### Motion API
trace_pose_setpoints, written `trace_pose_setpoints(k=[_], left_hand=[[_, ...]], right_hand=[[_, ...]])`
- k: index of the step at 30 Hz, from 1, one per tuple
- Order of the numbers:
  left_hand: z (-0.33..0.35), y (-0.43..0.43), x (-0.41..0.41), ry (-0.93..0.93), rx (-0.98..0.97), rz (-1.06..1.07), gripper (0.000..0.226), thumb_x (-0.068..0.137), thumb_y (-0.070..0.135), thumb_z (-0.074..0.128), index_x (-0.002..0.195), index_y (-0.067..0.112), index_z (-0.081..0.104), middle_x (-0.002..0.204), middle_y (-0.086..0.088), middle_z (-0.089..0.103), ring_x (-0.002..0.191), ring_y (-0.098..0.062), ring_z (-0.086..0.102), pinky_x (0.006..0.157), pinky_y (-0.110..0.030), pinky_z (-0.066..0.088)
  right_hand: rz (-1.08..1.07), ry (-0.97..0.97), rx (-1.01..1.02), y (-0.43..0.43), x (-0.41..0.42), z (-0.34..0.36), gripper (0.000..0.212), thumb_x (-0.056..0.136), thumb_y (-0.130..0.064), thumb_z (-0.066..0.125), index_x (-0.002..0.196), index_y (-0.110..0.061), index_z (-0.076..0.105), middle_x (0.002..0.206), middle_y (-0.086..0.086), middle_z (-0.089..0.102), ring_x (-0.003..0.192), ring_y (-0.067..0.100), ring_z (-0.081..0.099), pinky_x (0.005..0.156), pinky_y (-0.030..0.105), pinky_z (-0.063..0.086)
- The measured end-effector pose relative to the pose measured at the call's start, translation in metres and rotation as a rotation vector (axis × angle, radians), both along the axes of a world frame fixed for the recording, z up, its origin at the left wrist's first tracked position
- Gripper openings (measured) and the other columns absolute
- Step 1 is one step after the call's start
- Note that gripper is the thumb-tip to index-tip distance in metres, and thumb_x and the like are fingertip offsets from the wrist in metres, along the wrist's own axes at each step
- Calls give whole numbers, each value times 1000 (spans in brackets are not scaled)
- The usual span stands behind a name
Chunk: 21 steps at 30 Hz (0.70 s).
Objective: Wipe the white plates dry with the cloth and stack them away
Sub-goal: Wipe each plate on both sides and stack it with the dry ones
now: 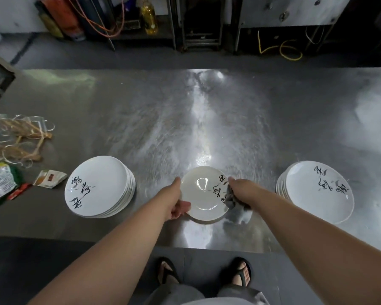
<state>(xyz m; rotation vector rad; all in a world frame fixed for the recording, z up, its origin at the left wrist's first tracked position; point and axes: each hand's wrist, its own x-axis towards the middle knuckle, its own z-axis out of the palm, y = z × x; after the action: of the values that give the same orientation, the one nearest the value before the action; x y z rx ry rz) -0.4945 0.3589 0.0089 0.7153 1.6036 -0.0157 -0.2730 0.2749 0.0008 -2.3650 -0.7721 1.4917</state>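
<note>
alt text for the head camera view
A left hand grips a white plate by its rim at a steel table while the right hand holds a grey cloth against it. A left stack and right stack of plates flank it.

Commercial kitchen, steel worktable, plate stacks, oil bottle

The scene is dim overall, lit by one strong light from above. A bright streak of glare runs down the middle of the scratched stainless steel table, from upper centre to the near edge. The small white round plate with black brush lettering at centre carries a sharp glint. The top background and the corners are dark. Wide-angle distortion curves the table's far edge and stretches the lower corners. The crumpled grey cloth beside the plate looks soft and smeared.
</note>
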Motion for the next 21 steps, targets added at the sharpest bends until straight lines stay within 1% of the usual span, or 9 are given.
trace_pose_setpoints(k=[2, 5, 6, 9, 12, 14, 16, 18, 21], left_hand=[[-1, 6, 0, -50, -1, 69, 82, 95, 83, 28, 130, 12, 52, 86, -19, 78, 71, -27, 75, 51, -24, 49], [3, 11, -4, -224, 35, 255, 76, 97, 80, 32, 124, 12, 51, 99, -21, 78, 89, -33, 78, 68, -38, 61], [7, 10, -4, -296, 55, 312, 67, 100, 73, 40, 121, 10, 54, 106, -20, 77, 94, -32, 76, 72, -40, 61], [8, 3, -1, -432, 173, 359, 20, 105, 25, 61, 124, 21, 56, 119, -9, 69, 92, -25, 69, 63, -35, 55], [12, -5, 1, -487, 247, 347, 48, 101, 5, 62, 139, 32, 49, 129, -5, 66, 110, -29, 67, 81, -42, 58], [20, -8, -1, -534, 238, 307, 41, 102, 3, 59, 140, 18, 58, 128, -12, 71, 114, -32, 68, 93, -47, 57], [23, -9, -5, -557, 230, 289, 36, 102, 2, 58, 137, 12, 63, 125, -14, 73, 109, -32, 70, 93, -46, 57], [31, -12, -8, -590, 227, 283, 33, 103, 3, 57, 133, 16, 63, 126, -13, 73, 108, -31, 71, 91, -47, 58], [53, -17, -7, -678, 233, 286, 30, 104, 7, 56, 131, 20, 62, 127, -12, 73, 109, -32, 71, 93, -50, 57]], right_hand=[[-68, 22, 15, 0, -4, 6, 63, 107, -61, 23, 79, -21, 64, 86, 11, 67, 77, 22, 62, 81, 40, 52], [-226, 53, 149, -10, -4, 26, 67, 107, -61, 21, 99, -20, 74, 95, 10, 73, 92, 26, 68, 77, 36, 51], [-219, 30, 225, -16, -5, 34, 62, 108, -58, 25, 99, -21, 74, 95, 8, 74, 92, 25, 69, 76, 36, 50], [-75, -83, 373, -32, -7, 41, 36, 105, -50, 49, 92, -23, 69, 88, 0, 74, 87, 22, 70, 73, 31, 51], [19, -159, 285, -39, -6, 40, 20, 100, -47, 57, 93, -29, 61, 75, -6, 72, 69, 15, 70, 62, 29, 56], [-1, -234, 233, -40, -6, 42, 16, 97, -45, 54, 106, -32, 56, 75, -6, 74, 67, 15, 72, 72, 37, 61], [-44, -286, 296, -38, -8, 49, 27, 96, -40, 54, 121, -30, 51, 92, -6, 75, 82, 17, 72, 84, 40, 59], [-32, -352, 490, -34, -19, 64, 40, 96, -36, 61, 134, -26, 51, 120, -6, 67, 105, 19, 66, 93, 37, 53], [231, -424, 860, -33, -47, 87, 54, 99, -37, 59, 149, -20, 48, 145, -3, 54, 127, 19, 55, 104, 34, 47]])
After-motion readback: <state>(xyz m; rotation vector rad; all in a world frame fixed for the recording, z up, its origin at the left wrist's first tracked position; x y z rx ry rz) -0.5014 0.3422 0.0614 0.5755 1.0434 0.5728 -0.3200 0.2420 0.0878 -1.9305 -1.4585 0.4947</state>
